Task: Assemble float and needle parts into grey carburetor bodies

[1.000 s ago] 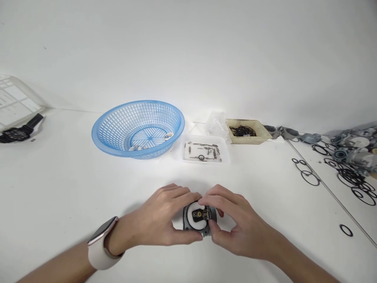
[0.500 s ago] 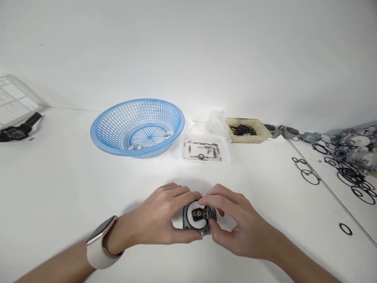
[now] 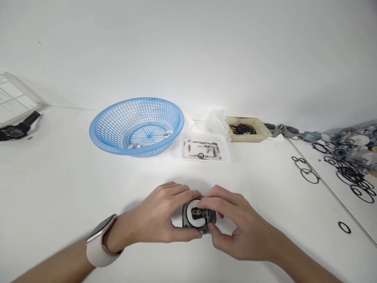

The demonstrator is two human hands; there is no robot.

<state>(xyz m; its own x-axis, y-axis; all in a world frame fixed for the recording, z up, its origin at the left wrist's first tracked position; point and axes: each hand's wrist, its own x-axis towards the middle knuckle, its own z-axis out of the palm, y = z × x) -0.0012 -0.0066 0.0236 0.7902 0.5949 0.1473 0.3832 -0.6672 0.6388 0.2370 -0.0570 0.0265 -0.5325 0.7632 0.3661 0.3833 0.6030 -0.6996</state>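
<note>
A grey metal carburetor body (image 3: pixel 186 221) sits at the front middle of the table, its open side facing up. In it lies a white C-shaped float (image 3: pixel 193 210) around small brass jets (image 3: pixel 198 212). My left hand (image 3: pixel 165 214) grips the body from the left, thumb along the near side and fingers at the far side. From the right, my right hand (image 3: pixel 235 220) holds the float and body: its index fingertip rests on the float's upper part, its thumb at the near right edge by the hinge. Whether a small pin is between them I cannot make out.
Beyond stand a blue basket (image 3: pixel 101 145) with a few white floats, a clear tray (image 3: pixel 225 155) of small metal parts and a cream bin (image 3: pixel 259 135) of black rings. Rubber rings (image 3: pixel 310 176) and carburetor parts (image 3: pixel 357 155) lie right; a black watch (image 3: pixel 19 129) left.
My right index finger has shifted slightly left onto the float, and the right thumb sits a little lower beside the hinge. The left hand keeps its grip.
</note>
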